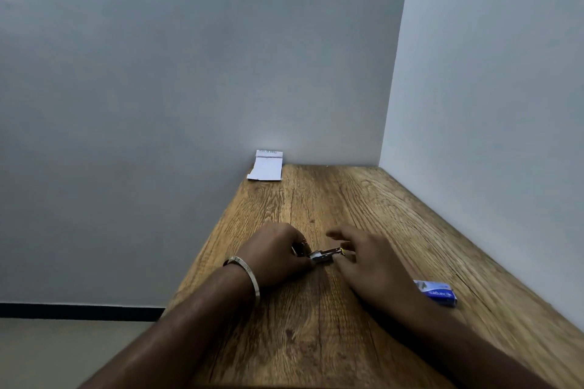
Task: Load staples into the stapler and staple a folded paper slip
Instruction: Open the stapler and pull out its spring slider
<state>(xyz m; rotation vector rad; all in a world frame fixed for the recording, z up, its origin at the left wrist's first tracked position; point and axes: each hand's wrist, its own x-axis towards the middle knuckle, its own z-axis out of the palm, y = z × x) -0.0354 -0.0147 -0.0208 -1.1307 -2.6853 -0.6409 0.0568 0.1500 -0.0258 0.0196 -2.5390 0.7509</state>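
Observation:
A small metal stapler [322,255] lies on the wooden table [363,199] between my two hands. My left hand [275,251], with a metal bangle on the wrist, is closed around the stapler's left end. My right hand [363,259] touches its right end with thumb and fingertips, the other fingers spread; whether it grips a strip of staples there is too small to tell. A blue staple box [437,292] lies on the table behind my right wrist. A white folded paper slip [267,166] rests at the table's far left corner against the wall.
Grey walls close off the table at the back and along the right side. The table's left edge drops to a beige floor [63,354] with a dark skirting line.

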